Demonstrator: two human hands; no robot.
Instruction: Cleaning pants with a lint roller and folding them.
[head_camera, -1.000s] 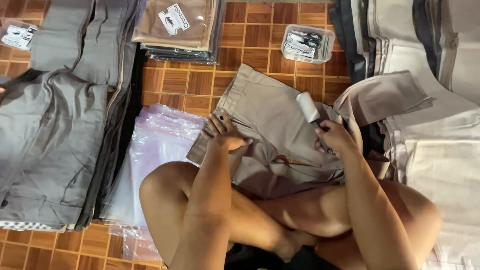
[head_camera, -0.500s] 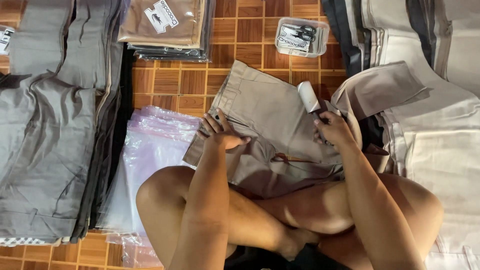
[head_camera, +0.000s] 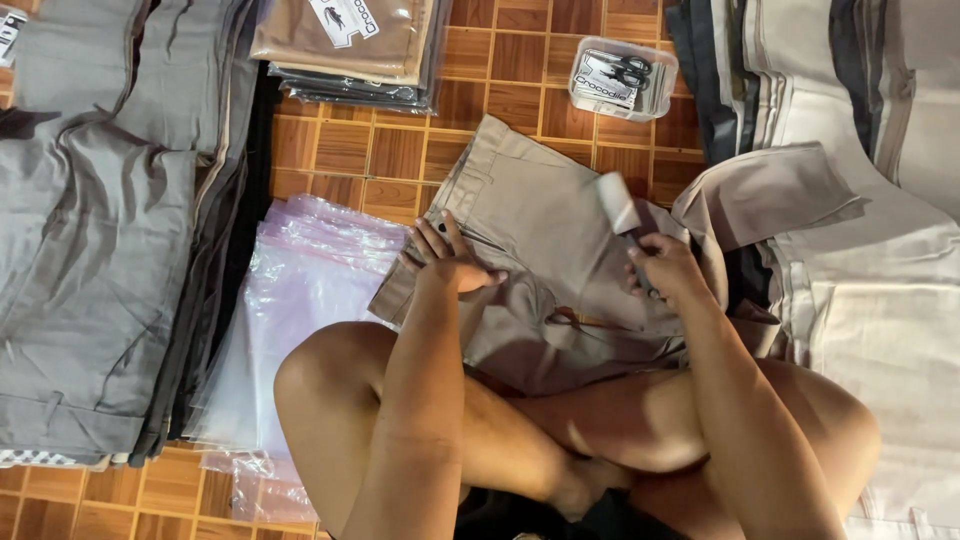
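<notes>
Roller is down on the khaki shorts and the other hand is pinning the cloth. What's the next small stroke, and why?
Probably draw the lint roller toward the body along the khaki shorts. The right hand grips its handle with the white roll lying on the cloth near the far side, and the left hand presses the waistband edge flat, so the fabric should stay taut under a pull stroke.

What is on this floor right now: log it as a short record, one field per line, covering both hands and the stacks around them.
left hand: pressing flat on the khaki shorts
right hand: gripping the lint roller, white head on the shorts
shorts: spread on the wooden floor, in front of crossed legs
left of shorts: pile of clear plastic bags
far left: stack of grey garments
right: stacks of beige garments
top: bagged folded garments; clear box with scissors
</notes>
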